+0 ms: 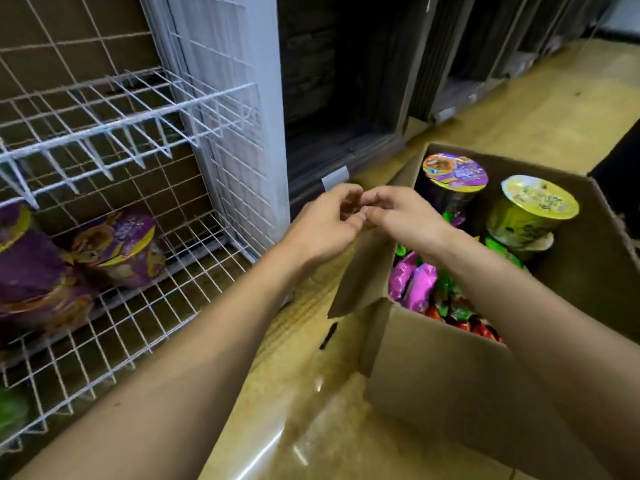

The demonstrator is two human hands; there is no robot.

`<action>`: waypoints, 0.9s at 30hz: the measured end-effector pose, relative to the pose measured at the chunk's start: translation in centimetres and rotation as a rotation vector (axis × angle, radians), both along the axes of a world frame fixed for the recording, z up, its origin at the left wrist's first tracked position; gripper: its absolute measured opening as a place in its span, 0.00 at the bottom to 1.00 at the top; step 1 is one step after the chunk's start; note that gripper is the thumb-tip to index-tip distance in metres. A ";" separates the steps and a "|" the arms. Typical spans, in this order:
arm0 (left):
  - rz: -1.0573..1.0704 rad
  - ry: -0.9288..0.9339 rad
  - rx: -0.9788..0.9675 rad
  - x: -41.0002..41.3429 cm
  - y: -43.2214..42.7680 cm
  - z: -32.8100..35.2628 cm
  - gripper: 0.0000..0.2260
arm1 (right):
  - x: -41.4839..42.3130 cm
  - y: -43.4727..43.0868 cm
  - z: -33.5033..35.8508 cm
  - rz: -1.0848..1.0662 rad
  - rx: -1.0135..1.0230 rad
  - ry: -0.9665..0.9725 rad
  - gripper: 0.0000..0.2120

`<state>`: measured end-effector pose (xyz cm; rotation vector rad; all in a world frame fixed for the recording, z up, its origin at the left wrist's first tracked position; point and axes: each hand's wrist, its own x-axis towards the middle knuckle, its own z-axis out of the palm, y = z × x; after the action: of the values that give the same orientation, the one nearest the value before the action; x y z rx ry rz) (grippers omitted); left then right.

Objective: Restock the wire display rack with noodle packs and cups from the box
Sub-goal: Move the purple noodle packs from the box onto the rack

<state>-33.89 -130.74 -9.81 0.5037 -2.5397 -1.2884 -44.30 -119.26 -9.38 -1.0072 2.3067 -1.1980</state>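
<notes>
A white wire display rack [145, 112] stands at the left; its upper shelf is bare. Two purple noodle packs [119, 247] lie on its lower shelf [180, 289]. At the right, an open cardboard box [450, 375] on the floor holds a purple-lidded cup [453, 171], a yellow-lidded cup [538, 199], pink packs [414, 285] and red and green packs [460, 315]. My left hand [325, 226] and my right hand [405, 216] meet above the box's left flap. Their curled fingertips touch each other. I see nothing held between them.
A white panel [256, 98] closes the rack's right side. Dark shelving units [346, 98] line the wall behind. Something green [10, 410] shows on the rack's lowest level. The floor [294, 410] is glossy tan.
</notes>
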 end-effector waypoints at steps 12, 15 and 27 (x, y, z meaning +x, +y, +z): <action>-0.051 -0.120 -0.150 -4.5 7.8 -1.6 0.20 | -6.4 7.4 -2.0 0.072 0.180 -0.181 0.07; -0.066 -0.160 -0.192 -5.1 8.4 -2.3 0.21 | -7.1 8.4 -3.4 0.149 0.402 -0.121 0.09; -0.071 -0.171 -0.155 -5.1 8.0 -3.6 0.19 | -6.8 9.4 -6.3 0.209 0.773 0.319 0.27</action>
<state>-39.02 -122.79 -13.40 0.5145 -2.7950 -1.1018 -51.08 -109.88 -15.63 -1.1266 2.4736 -0.0176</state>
